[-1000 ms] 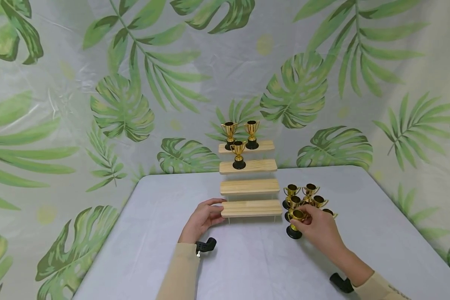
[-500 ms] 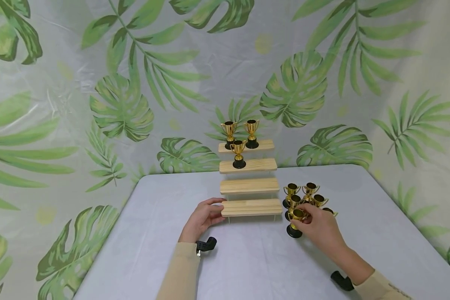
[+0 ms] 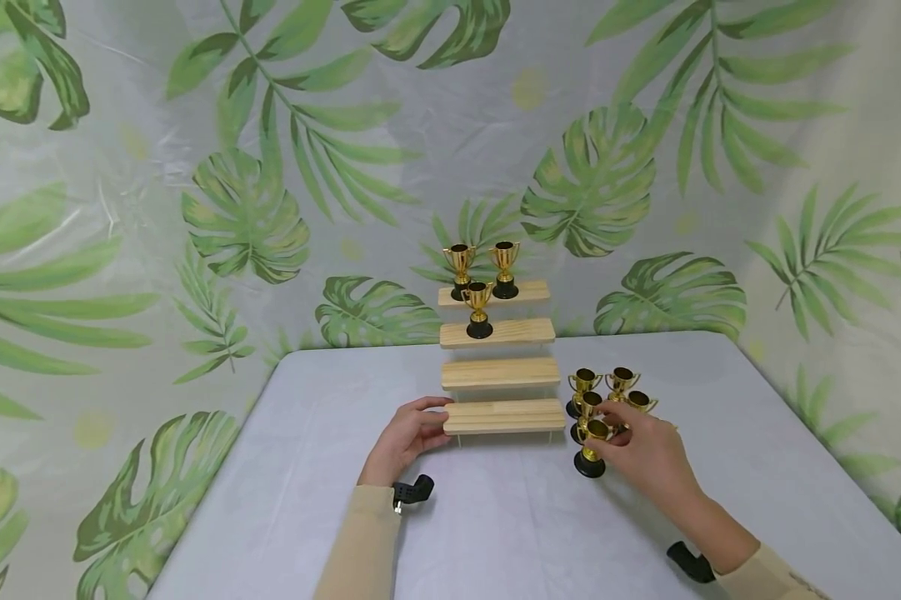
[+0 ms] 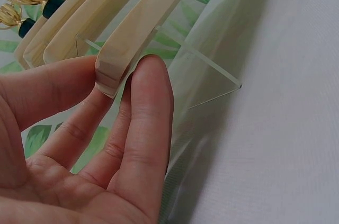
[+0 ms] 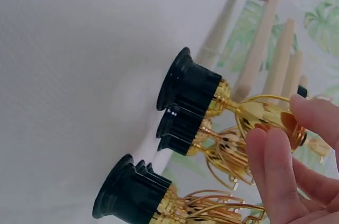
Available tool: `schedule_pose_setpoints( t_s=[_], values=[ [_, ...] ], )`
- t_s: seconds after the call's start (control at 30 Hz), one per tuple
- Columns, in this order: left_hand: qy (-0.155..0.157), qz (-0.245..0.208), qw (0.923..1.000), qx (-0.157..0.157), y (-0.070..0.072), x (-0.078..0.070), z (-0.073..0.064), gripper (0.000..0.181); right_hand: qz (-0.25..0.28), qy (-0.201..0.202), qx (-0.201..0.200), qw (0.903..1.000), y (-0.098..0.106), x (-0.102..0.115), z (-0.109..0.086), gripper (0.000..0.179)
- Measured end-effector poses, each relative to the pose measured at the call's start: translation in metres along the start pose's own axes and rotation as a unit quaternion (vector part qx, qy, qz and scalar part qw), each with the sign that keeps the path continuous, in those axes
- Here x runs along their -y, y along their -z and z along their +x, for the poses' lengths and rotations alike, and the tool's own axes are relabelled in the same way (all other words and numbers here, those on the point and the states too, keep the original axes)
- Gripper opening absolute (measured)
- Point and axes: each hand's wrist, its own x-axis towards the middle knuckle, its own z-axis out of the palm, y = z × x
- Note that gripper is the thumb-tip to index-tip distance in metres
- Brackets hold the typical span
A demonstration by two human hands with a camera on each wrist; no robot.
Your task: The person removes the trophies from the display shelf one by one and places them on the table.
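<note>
In the head view my left hand (image 3: 408,435) grips the left end of the lowest step of a wooden tiered shelf (image 3: 504,417). The left wrist view has the thumb and fingers pinching that rounded plank end (image 4: 114,68). My right hand (image 3: 648,450) pinches the cup of the nearest small gold trophy (image 5: 259,113), whose black base (image 3: 589,465) stands upright on the table. Several other trophies (image 3: 585,383) stand close behind it, one partly hidden by the hand. Two trophies (image 3: 505,265) stand on the top step, and one (image 3: 478,312) is on the step below.
A white cloth covers the table (image 3: 330,400). Behind it hangs a leaf-patterned backdrop (image 3: 450,125). The shelf's two lower steps (image 3: 501,372) bear no trophies, and thin clear legs (image 4: 212,62) support it.
My right hand has shifted slightly to the right around the nearest trophy, covering more of the trophy at the right. The trophy itself and my left hand stay in place.
</note>
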Motion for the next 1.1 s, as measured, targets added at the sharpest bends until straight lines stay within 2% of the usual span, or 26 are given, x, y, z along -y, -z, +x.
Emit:
schedule_pose_setpoints(
  t_s=[0.27, 0.47, 0.83, 1.1],
  values=[
    [-0.001, 0.002, 1.0000, 0.002, 0.000, 0.000, 0.000, 0.040, -0.017, 0.016, -0.023, 0.9995, 0.008, 0.004, 0.001, 0.052],
    [-0.002, 0.002, 1.0000, 0.005, 0.000, 0.001, 0.000, 0.040, -0.007, 0.018, -0.028, 0.9994, 0.015, 0.009, 0.004, 0.051],
    [-0.003, 0.002, 1.0000, 0.008, 0.000, -0.001, -0.001, 0.041, -0.003, 0.041, -0.055, 0.9977, 0.026, 0.019, 0.018, 0.049],
    [0.001, 0.003, 0.9999, 0.012, 0.000, -0.001, -0.001, 0.044, 0.014, 0.033, -0.051, 0.9980, 0.026, 0.028, 0.029, 0.048]
  ],
)
